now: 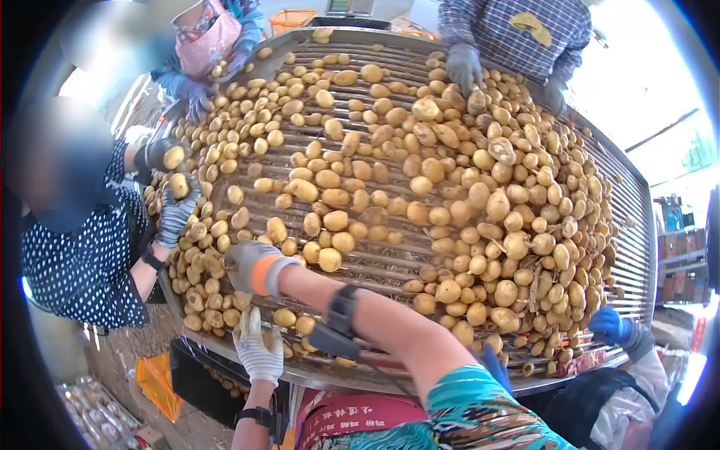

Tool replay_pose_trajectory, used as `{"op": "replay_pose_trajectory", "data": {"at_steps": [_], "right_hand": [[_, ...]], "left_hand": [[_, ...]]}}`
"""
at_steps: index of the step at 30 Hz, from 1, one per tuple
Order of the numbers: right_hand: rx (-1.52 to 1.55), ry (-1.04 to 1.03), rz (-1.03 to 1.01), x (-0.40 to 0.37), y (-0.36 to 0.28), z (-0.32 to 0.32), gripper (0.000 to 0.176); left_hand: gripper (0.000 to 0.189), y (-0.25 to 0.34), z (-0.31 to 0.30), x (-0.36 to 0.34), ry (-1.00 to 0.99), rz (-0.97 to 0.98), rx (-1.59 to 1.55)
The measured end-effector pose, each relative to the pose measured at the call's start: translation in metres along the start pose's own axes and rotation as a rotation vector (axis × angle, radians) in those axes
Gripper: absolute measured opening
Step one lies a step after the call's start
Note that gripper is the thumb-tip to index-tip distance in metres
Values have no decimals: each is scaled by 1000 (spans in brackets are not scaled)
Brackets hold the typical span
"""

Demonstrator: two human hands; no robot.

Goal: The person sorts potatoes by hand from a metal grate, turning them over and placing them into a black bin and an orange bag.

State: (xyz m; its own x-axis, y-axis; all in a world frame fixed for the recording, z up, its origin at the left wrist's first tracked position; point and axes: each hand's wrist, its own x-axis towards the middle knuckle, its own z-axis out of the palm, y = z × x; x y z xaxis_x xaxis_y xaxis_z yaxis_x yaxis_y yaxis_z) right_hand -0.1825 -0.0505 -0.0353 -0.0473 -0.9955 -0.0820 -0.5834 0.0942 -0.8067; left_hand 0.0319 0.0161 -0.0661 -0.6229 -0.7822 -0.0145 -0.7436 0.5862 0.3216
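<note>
Many yellow-brown potatoes (330, 259) lie on a slatted metal sorting table (409, 262). My right arm reaches across to the left, and my right hand (251, 268), in a grey glove with an orange band, is over potatoes at the left side. Its fingers point away and are blurred, so any grip is hidden. My left hand (259, 349), in a white striped glove, is at the table's near edge just below the right one. Its fingers stretch upward and apart, close to a potato (241, 301) and touching the pile's edge.
Across and around the table, co-workers' gloved hands (465, 69) handle potatoes; one at the left holds a potato (179, 186). A blue glove (609, 325) is at the right edge. A black crate (206, 382) and an orange bag (158, 384) stand below left.
</note>
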Motion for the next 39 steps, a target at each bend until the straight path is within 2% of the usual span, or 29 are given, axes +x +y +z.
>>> {"op": "replay_pose_trajectory", "data": {"at_steps": [2, 4, 6, 7, 8, 9, 10, 11, 12, 13, 15, 16, 17, 19, 21, 23, 25, 27, 28, 30, 32, 33, 34, 35, 36, 39], "right_hand": [[809, -51, 246, -32, 10, -32, 29], [1198, 168, 329, -81, 27, -47, 33], [1347, 191, 572, -138, 23, -90, 37], [1349, 354, 503, -154, 55, -75, 36], [1159, 458, 571, -168, 64, -88, 31], [659, 573, 466, -185, 96, -88, 27], [182, 668, 462, -199, 98, -113, 28], [-289, 539, 615, -210, 96, -140, 44], [-563, 627, 453, -223, 111, -149, 56], [-569, 631, 448, -217, 117, -154, 56], [-696, 238, 671, -199, 124, -167, 63], [-757, 166, 734, -186, 121, -162, 57], [-757, 169, 726, -174, 118, -157, 57], [-536, 289, 622, -147, 112, -149, 55], [-451, 268, 559, -106, 109, -133, 58], [-258, 376, 564, -68, 110, -119, 60], [-446, 487, 276, -5, 142, -65, 59], [-174, 313, 682, 16, 80, -79, 64], [-174, 318, 686, 11, 72, -91, 64], [31, 135, 413, -7, 69, -118, 61], [-146, 197, 211, -38, 71, -143, 49], [-112, 366, 251, -56, 77, -157, 38], [-250, 558, 137, -71, 107, -166, 38], [-370, 529, 274, -86, 119, -192, 40], [-583, 486, 347, -95, 162, -208, 39], [-675, 267, 776, -145, 164, -268, 39]], "left_hand": [[59, 2, -1, 1, -3, -7, -23], [59, 0, 5, -2, -15, -19, 4], [59, -1, 1, -2, -10, -17, 5], [59, 1, -1, 0, -23, -20, 3], [59, 3, -2, 0, -36, -23, -3], [59, 5, -2, 0, -32, -18, 0], [59, 7, -2, 0, -34, -15, 6], [59, 8, -3, 1, -34, -15, 12], [59, 4, 0, 1, -39, -10, 15], [59, 6, 0, 1, -31, -10, 11], [59, 7, -2, 0, -39, -14, 24], [60, 7, -2, 0, -35, -7, 27], [60, 8, -3, 1, -29, -10, 31], [60, 9, -5, 2, -41, -13, 20], [61, 7, -5, 2, -35, -5, 33], [60, 10, -6, 2, -80, -54, 30], [59, 9, -1, 1, -76, -59, 34], [59, 7, -2, 0, -57, -65, 5], [59, 10, -5, 1, -69, -82, 4], [59, 6, 0, -1, -53, -57, -3], [59, 0, 0, -2, -44, -48, -6], [60, -1, 1, -2, -41, -34, 10], [61, -1, 2, -2, -35, -19, 26], [61, 0, 2, -4, -38, -19, 22], [62, 2, 1, -4, -53, -29, 23], [64, 3, -3, -2, -70, -39, 19]]}}
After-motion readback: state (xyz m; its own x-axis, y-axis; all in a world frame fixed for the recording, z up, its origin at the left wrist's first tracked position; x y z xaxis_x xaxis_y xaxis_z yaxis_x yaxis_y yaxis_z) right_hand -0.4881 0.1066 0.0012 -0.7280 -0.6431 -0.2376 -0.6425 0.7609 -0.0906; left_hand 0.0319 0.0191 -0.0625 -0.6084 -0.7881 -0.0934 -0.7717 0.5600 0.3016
